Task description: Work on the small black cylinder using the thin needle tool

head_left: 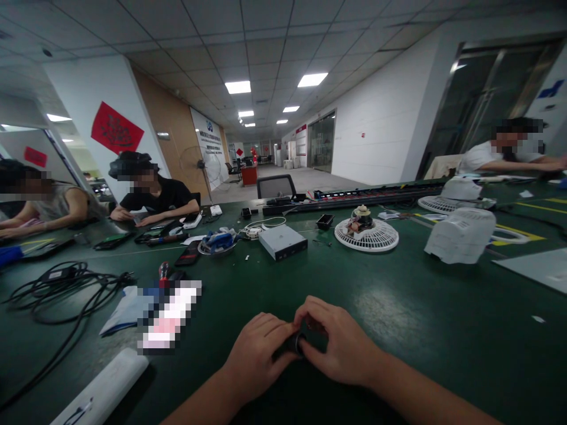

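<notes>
Near the front edge of the green table, my left hand [261,353] and my right hand [333,343] meet over a small dark round object [299,345]. The fingers of both hands are closed around it, and they hide most of its shape. My right thumb and fingers form a ring at its right side, while my left thumb and fingers pinch it from the left. Beyond the hands lies a grey box-shaped drive [283,242].
A white fan grille with a motor [367,235] and a white housing [461,236] stand at right. Black cables [66,289], a red-handled screwdriver [163,275] and a long white case [104,386] lie left. People sit across the table and at right.
</notes>
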`<state>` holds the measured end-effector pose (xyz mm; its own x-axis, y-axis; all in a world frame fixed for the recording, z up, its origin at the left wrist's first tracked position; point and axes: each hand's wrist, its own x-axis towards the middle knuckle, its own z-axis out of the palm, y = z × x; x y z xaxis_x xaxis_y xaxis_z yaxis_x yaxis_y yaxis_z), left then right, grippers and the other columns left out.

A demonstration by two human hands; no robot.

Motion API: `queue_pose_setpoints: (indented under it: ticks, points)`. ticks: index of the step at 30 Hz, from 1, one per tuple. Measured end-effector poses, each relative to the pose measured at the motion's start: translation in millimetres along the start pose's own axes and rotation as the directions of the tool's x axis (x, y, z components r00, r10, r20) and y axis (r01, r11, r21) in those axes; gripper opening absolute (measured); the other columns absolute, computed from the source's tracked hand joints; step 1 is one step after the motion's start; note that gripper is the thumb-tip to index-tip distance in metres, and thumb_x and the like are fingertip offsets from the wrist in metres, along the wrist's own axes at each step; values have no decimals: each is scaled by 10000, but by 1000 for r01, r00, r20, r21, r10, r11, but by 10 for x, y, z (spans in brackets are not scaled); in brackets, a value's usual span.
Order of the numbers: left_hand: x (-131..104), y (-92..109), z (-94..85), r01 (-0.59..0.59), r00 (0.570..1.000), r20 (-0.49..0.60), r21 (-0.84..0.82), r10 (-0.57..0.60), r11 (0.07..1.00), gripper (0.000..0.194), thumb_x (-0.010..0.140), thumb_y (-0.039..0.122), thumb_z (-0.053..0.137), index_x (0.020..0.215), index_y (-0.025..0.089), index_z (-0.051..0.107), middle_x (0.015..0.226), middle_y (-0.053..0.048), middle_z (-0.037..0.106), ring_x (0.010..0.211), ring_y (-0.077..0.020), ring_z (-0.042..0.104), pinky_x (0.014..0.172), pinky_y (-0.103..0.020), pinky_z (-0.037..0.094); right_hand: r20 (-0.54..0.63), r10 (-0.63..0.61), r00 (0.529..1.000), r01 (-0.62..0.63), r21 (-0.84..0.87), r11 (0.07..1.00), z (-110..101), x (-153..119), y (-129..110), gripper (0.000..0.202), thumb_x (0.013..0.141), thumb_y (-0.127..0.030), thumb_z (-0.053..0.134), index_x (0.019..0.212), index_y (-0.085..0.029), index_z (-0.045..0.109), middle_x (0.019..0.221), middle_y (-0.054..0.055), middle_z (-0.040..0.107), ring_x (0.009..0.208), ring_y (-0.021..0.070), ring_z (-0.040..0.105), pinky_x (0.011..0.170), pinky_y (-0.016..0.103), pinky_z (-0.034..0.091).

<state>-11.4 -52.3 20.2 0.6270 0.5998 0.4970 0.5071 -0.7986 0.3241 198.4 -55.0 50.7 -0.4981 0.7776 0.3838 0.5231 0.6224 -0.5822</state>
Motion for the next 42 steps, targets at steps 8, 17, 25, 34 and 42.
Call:
queue_pose_setpoints:
  ticks: [8, 17, 25, 34, 42]
  points:
    - [3, 0, 41, 154, 987, 49, -20, -152, 988, 334, 935, 218, 595, 1265, 218, 541, 1120, -83, 673, 990, -252, 624, 910, -413, 491, -67, -63, 996, 66, 31, 997, -4, -2, 52, 270, 867, -155, 552, 1132, -195, 583, 1058, 82, 584, 948, 220, 598, 834, 365, 502]
    - [50, -22, 21, 511, 858, 120, -94, -499, 855, 339, 961, 248, 487, 1299, 262, 507, 1175, -47, 656, 1041, -236, 623, 891, -358, 475, -384, 0, 923, 22, 53, 998, -34, 39, 250, 217, 972, -240, 508, 1146, -256, 637, 1105, 75, 552, 951, 210, 594, 822, 351, 511]
    - [81, 33, -39, 593, 799, 188, -100, -571, 799, 322, 975, 319, 461, 1293, 293, 505, 1123, -34, 670, 996, -243, 633, 829, -353, 472, -544, 185, 818, 18, 346, 938, -30, 57, 364, 132, 939, -371, 567, 960, -242, 583, 771, -1, 548, 694, 170, 551, 635, 280, 462]
    - [94, 53, -54, 583, 809, 160, -91, -566, 807, 322, 962, 286, 464, 1281, 271, 503, 1089, -37, 674, 966, -234, 632, 814, -339, 463, -347, 262, 901, -77, 465, 882, 18, 74, 365, 266, 955, -458, 522, 944, -213, 624, 745, 5, 598, 655, 162, 543, 590, 267, 427]
    - [71, 15, -10, 571, 819, 129, -85, -560, 816, 340, 937, 293, 538, 1277, 268, 539, 1157, -37, 678, 1043, -231, 629, 895, -344, 462, -260, 211, 942, -76, 446, 892, -14, 73, 357, 285, 977, -445, 500, 863, -208, 608, 744, 13, 630, 710, 177, 604, 673, 292, 458]
